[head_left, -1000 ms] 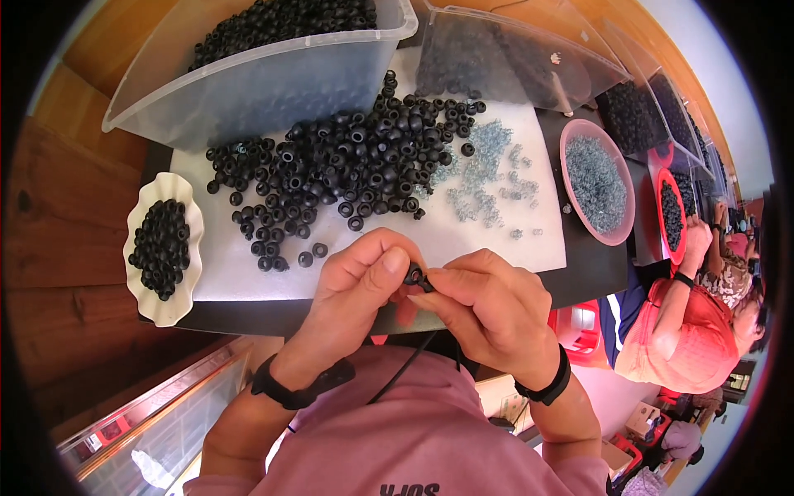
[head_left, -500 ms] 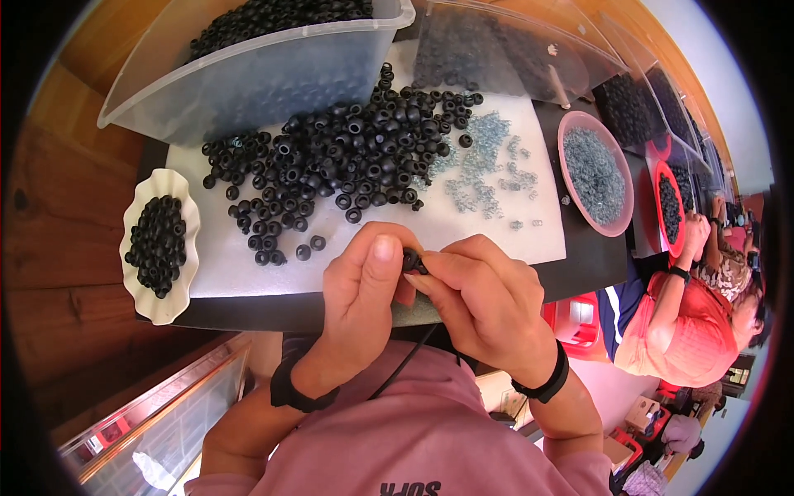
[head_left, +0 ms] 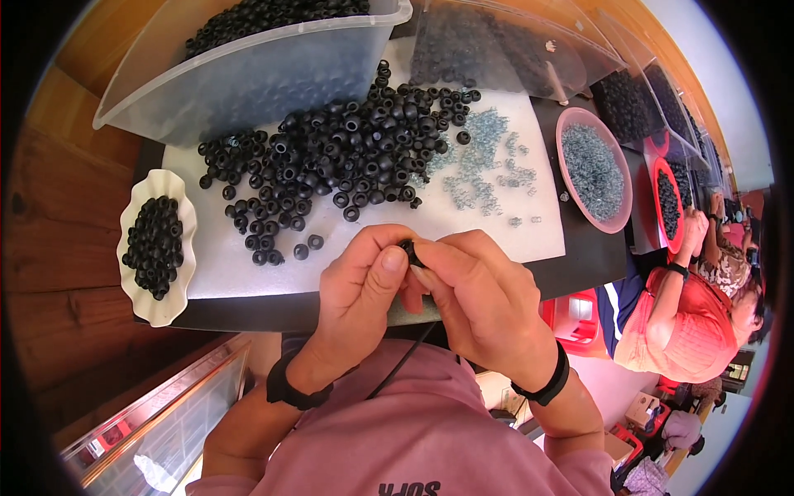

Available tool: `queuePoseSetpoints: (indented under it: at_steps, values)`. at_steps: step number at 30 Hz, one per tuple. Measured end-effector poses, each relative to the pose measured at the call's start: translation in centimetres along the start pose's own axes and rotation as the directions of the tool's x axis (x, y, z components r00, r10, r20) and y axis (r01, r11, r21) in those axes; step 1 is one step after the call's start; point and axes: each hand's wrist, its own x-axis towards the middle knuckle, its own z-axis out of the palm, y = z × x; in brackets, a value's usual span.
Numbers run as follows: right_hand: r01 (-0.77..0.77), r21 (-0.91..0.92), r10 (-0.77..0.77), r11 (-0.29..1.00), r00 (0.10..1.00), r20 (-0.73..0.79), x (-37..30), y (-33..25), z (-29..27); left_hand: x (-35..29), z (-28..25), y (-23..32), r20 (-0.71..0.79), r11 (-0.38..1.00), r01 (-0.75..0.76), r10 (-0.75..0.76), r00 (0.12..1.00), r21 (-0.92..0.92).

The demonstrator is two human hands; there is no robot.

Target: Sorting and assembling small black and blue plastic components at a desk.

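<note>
In front of me, over the near edge of a white sheet (head_left: 223, 277), my two hands meet with fingertips touching. My left hand (head_left: 357, 281) pinches a small black ball-shaped plastic piece (head_left: 408, 250) between thumb and fingers. From the other side, the thumb and forefinger of my right hand (head_left: 488, 293) press on the same piece, hiding most of it. Beyond the hands spreads a heap of similar black holed pieces (head_left: 347, 157). Small loose metal springs (head_left: 480, 165) are scattered beside the heap to the right.
A clear plastic bin (head_left: 248, 91) of black pieces stands behind the heap. At left is a scalloped cream dish (head_left: 165, 312) holding black pieces. A pink bowl (head_left: 609, 226) of springs sits at right, near a red bowl (head_left: 662, 231). A co-worker in orange (head_left: 686, 318) sits farther right.
My right fingertips have closed in over the black piece, which is now more covered. Both hands otherwise stay in nearly the same place.
</note>
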Motion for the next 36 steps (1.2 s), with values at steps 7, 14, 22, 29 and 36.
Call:
queuePoseSetpoints:
  at_steps: [7,14,22,29,36]
  values:
    - [0.005,-0.001,-0.005,1.000,1.000,-0.016,-0.3,0.3,0.1,0.3,-0.1,-0.1,-0.010,0.999,0.031,-0.031,0.999,-0.032]
    - [0.021,-0.038,-0.023,0.999,0.998,-0.063,-0.7,0.6,0.6,0.5,-0.1,-0.5,-0.017,1.000,0.009,-0.009,1.000,-0.018]
    - [0.060,-0.137,-0.074,0.989,0.992,-0.099,-1.1,0.8,0.9,0.6,-0.1,-0.6,-0.036,0.995,-0.001,0.005,0.999,0.097]
    - [0.043,-0.222,-0.064,0.974,0.994,-0.089,-1.5,0.8,1.2,0.5,-0.3,-0.6,-0.026,0.994,-0.001,0.004,1.000,0.114]
    - [-0.027,-0.191,0.015,0.981,0.998,-0.063,-1.5,0.3,1.3,0.5,0.1,-0.3,-0.046,0.991,-0.020,0.026,0.999,0.132]
